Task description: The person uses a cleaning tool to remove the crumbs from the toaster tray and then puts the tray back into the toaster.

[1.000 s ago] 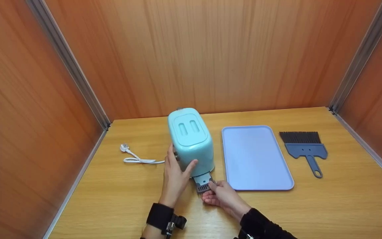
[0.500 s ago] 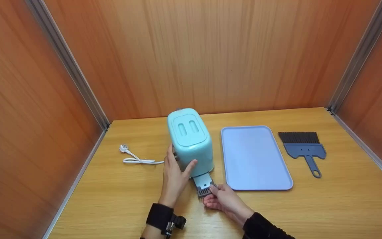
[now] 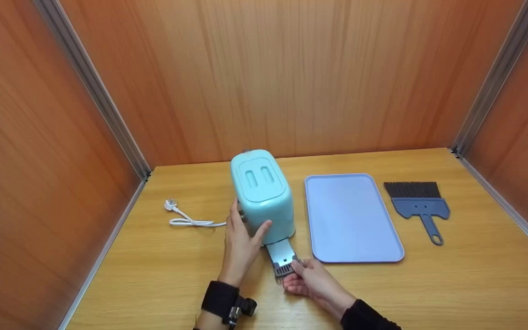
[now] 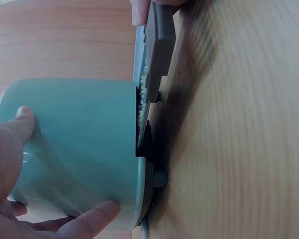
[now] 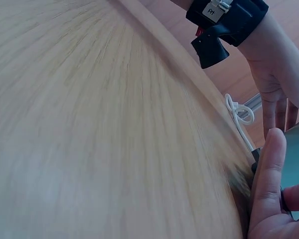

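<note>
A mint-green toaster (image 3: 273, 211) stands upright on the table, its top bearing two oblong recesses. My left hand (image 3: 239, 247) holds it at the near left corner, thumb on the end face and fingers along the side. From the toaster's base juts a metal crumb tray (image 3: 281, 252) with a dark slotted grip. My right hand (image 3: 319, 282) pinches that grip between thumb and fingers. In the left wrist view, pale crumbs (image 4: 143, 84) lie along the tray, whose inner end is hidden inside the toaster.
Right of the toaster lies a lilac serving tray (image 3: 353, 220), with a grey-blue hand brush (image 3: 422, 207) beyond it. A white power cord (image 3: 193, 222) with its plug lies to the left. Wood-look panels (image 3: 264, 78) enclose the table at the back and sides.
My right hand has drawn the crumb tray further out of the toaster, toward me and slightly right. My left hand has stayed on the toaster, which stands in place.
</note>
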Demonstrator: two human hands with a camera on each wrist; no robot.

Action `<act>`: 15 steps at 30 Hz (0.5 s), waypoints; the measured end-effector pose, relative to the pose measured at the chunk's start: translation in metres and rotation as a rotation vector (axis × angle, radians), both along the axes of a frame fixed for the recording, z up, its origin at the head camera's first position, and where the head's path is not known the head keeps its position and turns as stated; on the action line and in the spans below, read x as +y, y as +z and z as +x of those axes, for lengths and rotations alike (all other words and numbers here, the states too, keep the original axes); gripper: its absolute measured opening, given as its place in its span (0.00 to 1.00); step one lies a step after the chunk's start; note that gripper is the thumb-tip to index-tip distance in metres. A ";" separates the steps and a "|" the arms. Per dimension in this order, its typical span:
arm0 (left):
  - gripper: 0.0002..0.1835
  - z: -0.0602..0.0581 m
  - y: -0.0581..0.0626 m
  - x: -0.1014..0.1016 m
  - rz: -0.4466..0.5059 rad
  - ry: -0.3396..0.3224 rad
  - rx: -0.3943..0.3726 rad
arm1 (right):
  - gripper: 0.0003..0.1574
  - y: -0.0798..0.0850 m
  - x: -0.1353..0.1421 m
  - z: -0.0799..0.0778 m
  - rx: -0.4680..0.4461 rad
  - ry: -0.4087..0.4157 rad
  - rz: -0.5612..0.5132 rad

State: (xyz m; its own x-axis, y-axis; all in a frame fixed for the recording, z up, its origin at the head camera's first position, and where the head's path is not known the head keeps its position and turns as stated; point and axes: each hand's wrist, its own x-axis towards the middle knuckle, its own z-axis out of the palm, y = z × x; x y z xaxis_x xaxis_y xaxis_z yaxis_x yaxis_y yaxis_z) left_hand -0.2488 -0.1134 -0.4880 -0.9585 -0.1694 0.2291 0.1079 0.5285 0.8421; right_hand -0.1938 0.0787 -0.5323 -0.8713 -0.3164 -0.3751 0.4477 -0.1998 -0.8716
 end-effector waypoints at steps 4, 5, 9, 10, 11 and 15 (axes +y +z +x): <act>0.58 0.000 0.001 0.000 0.004 -0.003 -0.010 | 0.15 -0.001 0.002 0.002 -0.003 0.001 0.015; 0.58 0.000 0.001 0.000 0.005 -0.004 -0.012 | 0.15 -0.001 0.002 0.003 -0.005 0.000 0.018; 0.58 0.000 0.000 0.000 0.016 -0.009 -0.017 | 0.13 0.000 0.004 0.006 -0.011 0.001 0.021; 0.57 0.000 0.000 -0.001 0.018 -0.009 -0.013 | 0.13 0.000 0.005 0.007 -0.010 0.001 0.017; 0.57 0.000 0.000 -0.001 0.012 -0.009 -0.005 | 0.13 0.000 0.005 0.008 -0.008 0.004 0.015; 0.57 0.000 -0.001 -0.001 -0.001 -0.006 0.013 | 0.13 0.001 0.007 0.012 -0.007 0.012 0.007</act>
